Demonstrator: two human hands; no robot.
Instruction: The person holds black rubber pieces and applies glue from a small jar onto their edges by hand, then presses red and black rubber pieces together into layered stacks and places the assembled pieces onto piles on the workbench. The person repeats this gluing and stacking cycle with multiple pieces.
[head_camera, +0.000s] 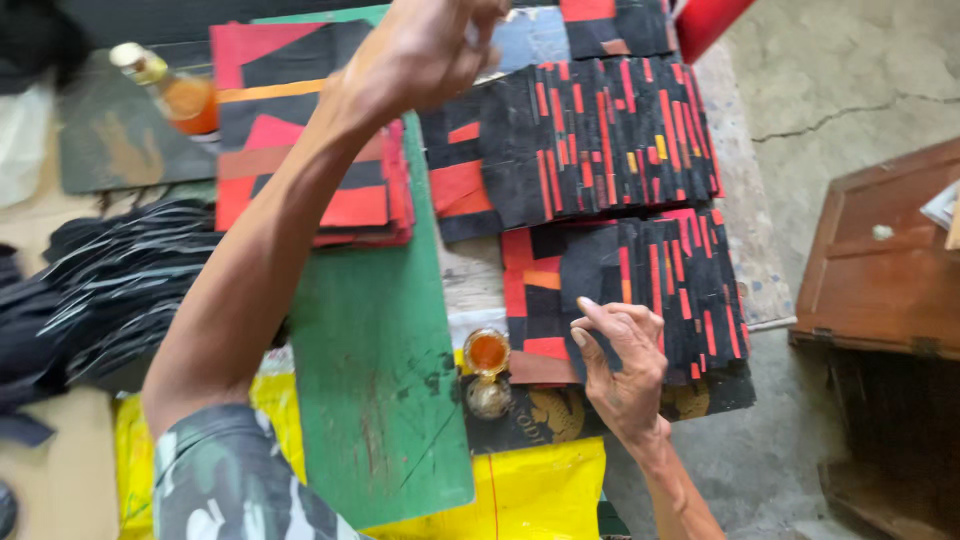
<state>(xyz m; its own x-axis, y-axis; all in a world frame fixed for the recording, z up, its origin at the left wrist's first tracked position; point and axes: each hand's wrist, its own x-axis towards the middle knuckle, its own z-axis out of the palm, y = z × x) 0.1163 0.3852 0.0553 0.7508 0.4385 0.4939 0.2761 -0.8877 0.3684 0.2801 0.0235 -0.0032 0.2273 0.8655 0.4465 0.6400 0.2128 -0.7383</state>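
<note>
Pressing striped patchwork sheet (640, 290), right grip (620, 365) fingers spread flat, left grip (425, 50) curled, contents unclear

Clearance: open lane down the green board.
Your bare green board (375, 400) gives free passage between the red-and-black stack (300, 130) and the striped patch sheets (620, 200). The small glue jar (487, 352) blocks its right edge; the bottle (170, 90) and black strips (110, 280) crowd your left.
</note>
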